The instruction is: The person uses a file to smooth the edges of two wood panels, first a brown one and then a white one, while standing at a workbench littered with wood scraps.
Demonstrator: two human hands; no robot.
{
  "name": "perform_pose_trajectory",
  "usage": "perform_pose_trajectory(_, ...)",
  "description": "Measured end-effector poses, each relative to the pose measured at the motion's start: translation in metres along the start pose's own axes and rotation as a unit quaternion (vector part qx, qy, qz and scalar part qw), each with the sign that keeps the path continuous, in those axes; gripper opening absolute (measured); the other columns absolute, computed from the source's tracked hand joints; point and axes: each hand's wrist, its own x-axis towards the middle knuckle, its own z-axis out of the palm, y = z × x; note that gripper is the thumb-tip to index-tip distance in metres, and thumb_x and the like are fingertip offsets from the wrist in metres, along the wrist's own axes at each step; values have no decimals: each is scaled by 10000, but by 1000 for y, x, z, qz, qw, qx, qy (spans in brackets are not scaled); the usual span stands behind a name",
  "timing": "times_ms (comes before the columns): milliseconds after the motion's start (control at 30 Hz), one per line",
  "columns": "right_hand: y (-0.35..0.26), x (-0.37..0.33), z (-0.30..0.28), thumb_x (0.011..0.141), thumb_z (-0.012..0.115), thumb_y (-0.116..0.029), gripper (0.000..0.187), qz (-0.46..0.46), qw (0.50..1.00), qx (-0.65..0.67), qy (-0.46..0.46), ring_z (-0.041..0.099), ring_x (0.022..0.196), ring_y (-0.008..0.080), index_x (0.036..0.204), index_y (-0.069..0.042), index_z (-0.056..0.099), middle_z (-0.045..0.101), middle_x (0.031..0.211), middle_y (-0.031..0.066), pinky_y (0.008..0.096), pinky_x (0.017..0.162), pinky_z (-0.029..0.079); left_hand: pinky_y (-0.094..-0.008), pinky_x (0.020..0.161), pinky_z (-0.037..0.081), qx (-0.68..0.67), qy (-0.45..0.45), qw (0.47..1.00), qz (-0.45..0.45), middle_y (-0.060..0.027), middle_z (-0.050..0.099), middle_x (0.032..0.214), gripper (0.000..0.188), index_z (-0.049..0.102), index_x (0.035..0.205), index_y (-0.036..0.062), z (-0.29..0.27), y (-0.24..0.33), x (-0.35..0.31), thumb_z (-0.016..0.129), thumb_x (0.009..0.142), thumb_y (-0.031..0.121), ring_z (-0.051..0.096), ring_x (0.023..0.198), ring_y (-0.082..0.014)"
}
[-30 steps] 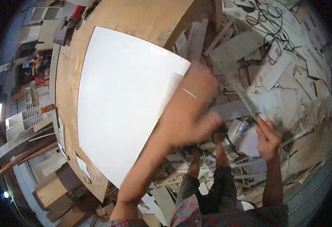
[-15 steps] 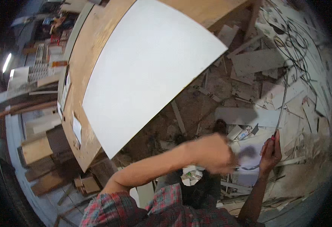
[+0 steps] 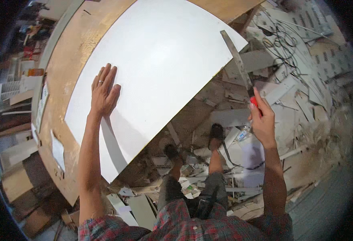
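A large white panel (image 3: 156, 68) lies on the wooden workbench. My left hand (image 3: 105, 90) rests flat on its left part, fingers stretched out, a ring on one finger. Below that hand a narrow grey band runs to the panel's near edge; I cannot tell whether it is a strip or a shadow. On the right, my right hand (image 3: 262, 118) is closed around the red handle of a long flat file (image 3: 237, 58). The file slants up and left, its tip over the panel's far right part. Whether it touches the panel, I cannot tell.
The wooden workbench (image 3: 74, 60) shows along the panel's far left side, with a small white sheet (image 3: 58, 152) near its corner. Offcuts (image 3: 285, 90) and tangled black cable (image 3: 281, 46) litter the floor to the right. Stacked boards (image 3: 21, 176) stand at left.
My left hand has swung from near the right hand over to the panel and now lies on it. My right hand has risen with the file, whose blade now reaches over the panel.
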Motion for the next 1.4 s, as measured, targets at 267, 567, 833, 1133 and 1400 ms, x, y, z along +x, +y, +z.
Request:
perform_pose_trajectory(267, -30, -1, 37, 1015, 583, -119, 421, -180, 969, -148, 88, 606, 759, 169, 1426, -29, 570, 691, 983, 70, 308, 696, 496, -509, 1253, 147, -35, 34, 999, 18, -119, 370, 1616, 611, 433, 1542, 158, -4, 7, 2, 472, 1002, 441, 261, 1527, -308)
perform_pose_trajectory(567, -12, -244, 139, 1038, 557, -127, 473, 49, 990, 42, 123, 486, 624, 71, 1494, -22, 482, 581, 874, 9, 229, 533, 423, -548, 1221, 256, -272, -126, 939, 168, -177, 360, 1601, 669, 377, 1535, 82, -31, 64, -279, 551, 982, 416, 384, 1459, -353)
perform_pose_trajectory(833, -63, -348, 241, 968, 557, 11, 451, -84, 976, -128, -153, 572, 720, 169, 1412, 86, 525, 609, 934, 116, 280, 655, 499, -476, 1101, 421, -210, 51, 975, -52, -172, 518, 1501, 627, 531, 1462, 103, -56, -120, -317, 697, 882, 273, 504, 1369, -371)
perform_pose_trajectory(1133, -103, -336, 327, 922, 584, 70, 435, -185, 945, -152, -223, 620, 794, 239, 1357, 97, 573, 641, 932, 157, 333, 702, 518, -576, 1234, 129, -102, 12, 995, 1, -199, 258, 1652, 714, 357, 1579, 149, -23, -167, -230, 474, 950, 467, 207, 1534, -395)
perform_pose_trajectory(1400, -90, -343, 306, 920, 616, 51, 476, -156, 953, -172, -196, 604, 779, 234, 1393, 5, 587, 633, 916, 122, 311, 735, 505, -575, 1233, 141, -89, 6, 996, 5, -189, 253, 1656, 703, 360, 1577, 153, -23, -171, -235, 464, 953, 459, 201, 1535, -395)
